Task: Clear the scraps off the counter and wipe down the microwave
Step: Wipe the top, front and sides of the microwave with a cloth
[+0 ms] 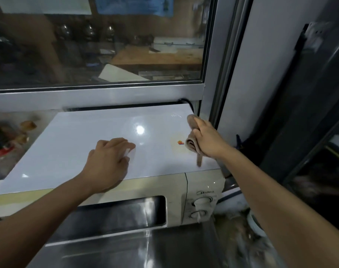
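The white microwave fills the middle of the view, its glossy top facing me and its door and two knobs below. My left hand lies on the top near the front edge, fingers curled. A small white scrap shows between its thumb and fingertips, blurred. My right hand grips a bunched brown cloth at the top's right edge, next to a small coloured sticker. A tail of the cloth hangs down onto the surface.
A window with a metal frame stands right behind the microwave. Blurred food items and packets lie on the counter at the left. A steel counter runs below the door. A white wall and a dark appliance close off the right side.
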Available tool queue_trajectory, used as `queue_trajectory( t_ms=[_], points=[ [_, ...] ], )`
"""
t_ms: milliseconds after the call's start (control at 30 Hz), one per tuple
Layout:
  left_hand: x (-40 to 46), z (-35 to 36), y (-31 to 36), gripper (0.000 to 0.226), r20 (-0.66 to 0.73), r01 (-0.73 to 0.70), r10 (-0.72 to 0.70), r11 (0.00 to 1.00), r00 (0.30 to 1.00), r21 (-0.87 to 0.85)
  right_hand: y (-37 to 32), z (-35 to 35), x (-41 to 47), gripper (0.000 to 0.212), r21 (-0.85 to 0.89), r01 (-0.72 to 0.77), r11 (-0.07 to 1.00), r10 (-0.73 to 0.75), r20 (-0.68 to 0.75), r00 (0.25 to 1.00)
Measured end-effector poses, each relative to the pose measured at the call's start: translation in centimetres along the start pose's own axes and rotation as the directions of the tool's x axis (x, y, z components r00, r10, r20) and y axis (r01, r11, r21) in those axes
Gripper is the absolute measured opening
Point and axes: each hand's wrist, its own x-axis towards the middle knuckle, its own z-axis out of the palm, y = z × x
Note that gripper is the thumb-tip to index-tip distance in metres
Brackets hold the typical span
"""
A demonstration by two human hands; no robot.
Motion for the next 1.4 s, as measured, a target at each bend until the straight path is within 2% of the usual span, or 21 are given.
queue_trajectory(
  t_ms=[167, 233, 300, 433, 567, 633, 700, 800, 833, 900, 967, 1067, 1133, 1267, 1333, 1400],
  points=[
    [-0.1, -0.4, -0.3, 0.041, 0.051, -0.025, 0.026, 0.999, 0.998, -0.027, 0.6, 0.4, -6.8, 0.05, -0.121, 0.041, 0.992, -0.037, 0.037, 0.999],
    [-0.4, -0.8, -0.7, 0.039, 0.072, -0.027, 0.032, 0.997, 0.997, -0.074, 0.3, 0.4, -8.2, 0.05, -0.157, 0.046, 0.987, -0.041, 0.034, 0.999],
    [-1.1, -1.5, -1.7, 0.039, 0.054, -0.042, 0.045, 0.998, 0.998, -0.041, -0.7, 0.3, -8.3, 0.047, -0.231, 0.033, 0.972, -0.031, 0.01, 0.999],
    [-3.2, -3.7, -6.0, 0.041, -0.011, 0.022, -0.021, 0.996, 1.0, 0.082, -5.3, 2.4, -7.7, 0.031, -0.441, 0.096, 0.892, -0.149, -0.088, 0.985],
    [-4.9, -5.7, -11.2, 0.041, 0.033, 0.089, -0.094, 0.986, 0.995, 0.138, -12.6, 7.9, -7.2, 0.049, -0.527, 0.223, 0.82, -0.279, -0.029, 0.96],
    [-5.6, -6.0, -12.7, 0.049, 0.077, 0.083, -0.095, 0.987, 0.993, 0.14, -15.9, 10.6, -7.0, 0.042, -0.507, 0.294, 0.81, -0.35, -0.015, 0.937],
    [-6.0, -6.0, -13.2, 0.044, 0.063, 0.07, -0.076, 0.992, 0.995, 0.101, -17.6, 11.8, -7.1, 0.033, -0.415, 0.349, 0.84, -0.385, -0.004, 0.923],
    [-6.5, -6.1, -13.3, 0.053, 0.068, 0.033, -0.036, 0.999, 0.997, 0.04, -16.3, 10.3, -7.2, 0.04, -0.342, 0.423, 0.839, -0.423, 0.077, 0.903],
    [-6.7, -6.3, -13.4, 0.053, 0.073, 0.037, -0.039, 0.999, 0.997, 0.031, -14.9, 9.3, -7.1, 0.043, -0.32, 0.398, 0.86, -0.397, 0.071, 0.915],
    [-7.4, -6.4, -14.3, 0.04, 0.03, 0.062, -0.063, 0.998, 0.998, 0.029, -12.2, 7.2, -6.7, 0.047, -0.293, 0.214, 0.932, -0.217, 0.023, 0.976],
    [-8.2, -6.5, -15.7, 0.036, -0.041, 0.104, -0.104, 0.994, 0.994, 0.018, -10.6, 6.3, -6.0, 0.041, -0.331, 0.075, 0.941, -0.088, -0.024, 0.996],
    [-8.9, -6.7, -17.5, 0.037, -0.042, 0.111, -0.114, 0.992, 0.993, -0.062, -12.9, 8.2, -4.9, 0.024, -0.408, 0.033, 0.913, -0.082, -0.105, 0.991],
    [-9.0, -6.5, -18.0, 0.039, -0.036, 0.087, -0.093, 0.986, 0.995, -0.139, -16.4, 10.5, -4.3, 0.019, -0.421, 0.123, 0.899, -0.165, -0.064, 0.984],
    [-9.4, -6.3, -18.4, 0.042, -0.029, 0.097, -0.105, 0.973, 0.994, -0.209, -23.3, 16.6, -3.8, 0.031, -0.342, 0.346, 0.874, -0.357, 0.035, 0.934],
    [-9.4, -6.4, -18.8, 0.044, -0.009, 0.087, -0.091, 0.971, 0.996, -0.222, -24.7, 17.9, -4.2, 0.032, -0.304, 0.449, 0.84, -0.458, 0.045, 0.888],
    [-9.5, -6.6, -19.4, 0.046, -0.003, 0.082, -0.086, 0.965, 0.996, -0.25, -23.9, 16.8, -4.5, 0.039, -0.216, 0.51, 0.833, -0.5, 0.102, 0.86]
  ],
)
